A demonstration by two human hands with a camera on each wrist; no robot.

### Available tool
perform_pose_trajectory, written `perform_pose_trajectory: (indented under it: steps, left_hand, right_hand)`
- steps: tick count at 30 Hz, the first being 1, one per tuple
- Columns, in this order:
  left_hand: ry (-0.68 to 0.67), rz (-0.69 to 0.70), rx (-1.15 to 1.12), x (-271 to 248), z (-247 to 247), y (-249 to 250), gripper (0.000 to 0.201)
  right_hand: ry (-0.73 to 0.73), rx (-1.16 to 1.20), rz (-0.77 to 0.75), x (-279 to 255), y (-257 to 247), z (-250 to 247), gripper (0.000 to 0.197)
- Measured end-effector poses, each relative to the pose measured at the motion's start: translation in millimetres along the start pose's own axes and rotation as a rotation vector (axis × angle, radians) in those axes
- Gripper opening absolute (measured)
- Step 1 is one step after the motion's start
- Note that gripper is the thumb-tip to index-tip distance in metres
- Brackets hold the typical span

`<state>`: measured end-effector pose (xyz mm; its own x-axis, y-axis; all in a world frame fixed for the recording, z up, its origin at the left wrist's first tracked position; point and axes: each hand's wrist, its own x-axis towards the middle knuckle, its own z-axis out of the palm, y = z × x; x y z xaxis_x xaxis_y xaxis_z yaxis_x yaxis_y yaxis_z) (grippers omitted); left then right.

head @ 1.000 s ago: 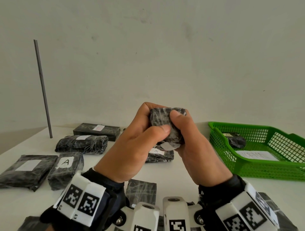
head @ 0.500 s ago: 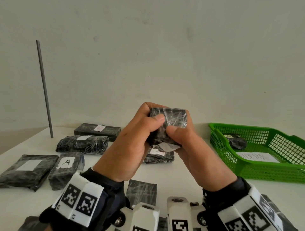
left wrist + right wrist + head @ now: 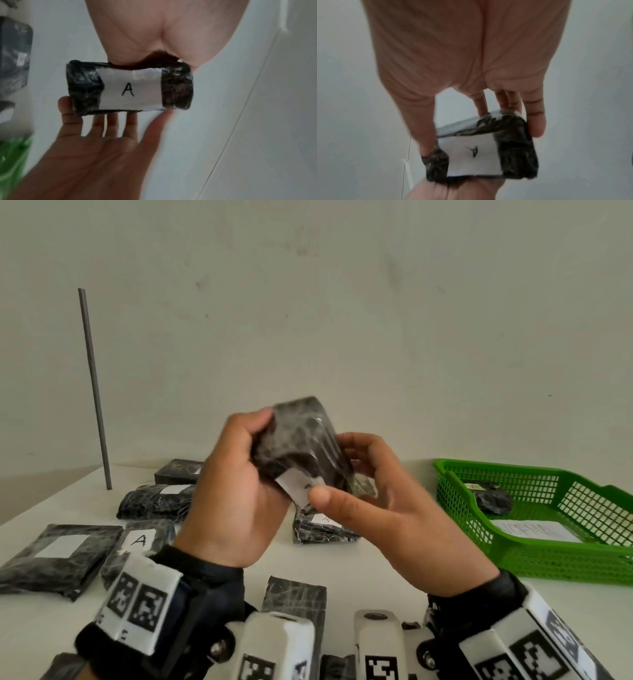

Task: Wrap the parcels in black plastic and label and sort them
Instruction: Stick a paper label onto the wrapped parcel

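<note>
Head view: a small rectangular parcel wrapped in black plastic (image 3: 301, 440) was held up above the white table (image 3: 376, 559), gripped in the curled left hand (image 3: 236, 491); its white paper label marked "A" (image 3: 131, 90) was turned toward the wrists; the right hand (image 3: 380, 501) was seen spread, fingers straight behind the parcel; a green plastic mesh basket (image 3: 548, 556) stood to the right.

Head camera is looking forward and down across the table (image 3: 212, 529); both wrist cameras are looking close along the palms, sharing the parcel (image 3: 130, 88).
</note>
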<state>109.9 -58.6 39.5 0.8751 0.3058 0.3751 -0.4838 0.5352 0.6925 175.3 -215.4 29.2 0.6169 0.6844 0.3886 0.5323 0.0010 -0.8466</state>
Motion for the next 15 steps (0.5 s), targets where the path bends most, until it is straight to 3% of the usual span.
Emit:
perform_pose_trajectory:
  steps: [4,6,9,11,15]
  left_hand:
    - [0.023,-0.056,-0.170,4,-10,9,0.045]
    - [0.050,-0.089,-0.045,6,-17,9,0.040]
    - [0.083,-0.129,0.319,8,-20,8,0.060]
    - [0.063,-0.128,0.513,8,-20,2,0.060]
    - [0.085,-0.097,0.450,8,-13,-8,0.039]
  right_hand:
    - [0.034,-0.101,-0.010,0,0,-9,0.060]
    - [0.077,-0.133,-0.016,-1,0,-17,0.057]
    - [0.148,-0.269,-0.032,-3,0,-28,0.051]
    - [0.175,-0.304,-0.029,-4,0,-31,0.052]
    - [0.227,-0.084,-0.040,-4,3,-32,0.061]
